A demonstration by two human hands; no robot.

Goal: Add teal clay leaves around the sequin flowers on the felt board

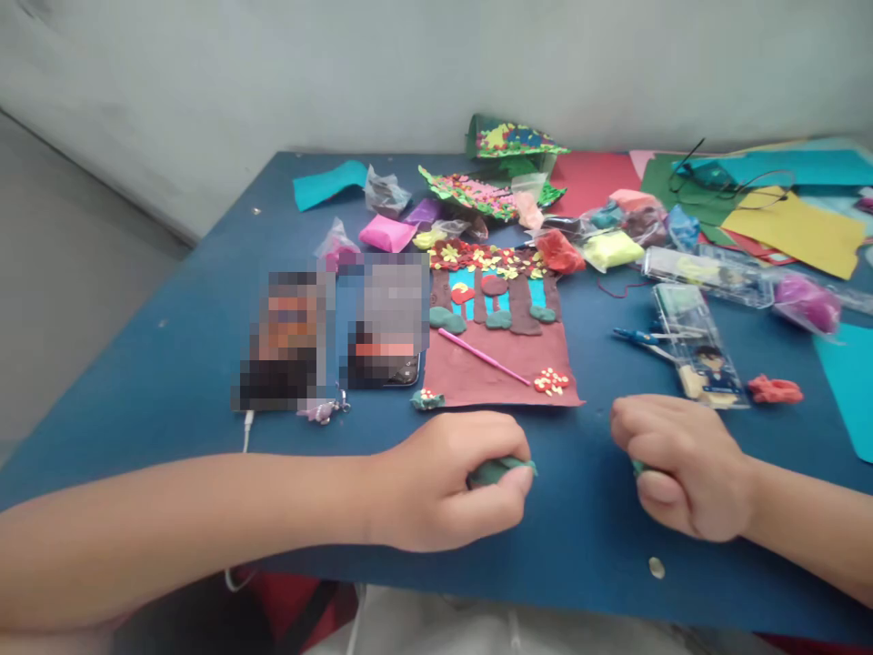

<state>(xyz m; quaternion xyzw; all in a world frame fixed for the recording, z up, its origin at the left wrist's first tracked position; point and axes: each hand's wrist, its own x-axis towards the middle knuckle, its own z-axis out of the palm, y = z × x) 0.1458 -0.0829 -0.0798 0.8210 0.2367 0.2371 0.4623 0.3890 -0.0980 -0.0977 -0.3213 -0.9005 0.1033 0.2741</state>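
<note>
My left hand [454, 480] is closed in a pinch on a lump of dark green clay [501, 469], low over the blue table [170, 364]. To the right, my right hand [682, 466] is curled into a fist, and a small green bit of clay [637, 468] shows at its fingers. Just beyond both hands lies a brown paper collage [501, 332] with clay tree trunks, green bumps and small flowers. A pink stick [483, 356] rests across it. A tiny green clay piece with flowers [426, 398] sits at its near left corner.
Two phones [283, 341] [386, 318] lie left of the collage, one with a white cable. Bags of coloured clay [387, 233], clear plastic cases [699, 350], an orange clay lump [776, 390] and coloured paper sheets [795, 227] crowd the back and right. A wall stands behind the table.
</note>
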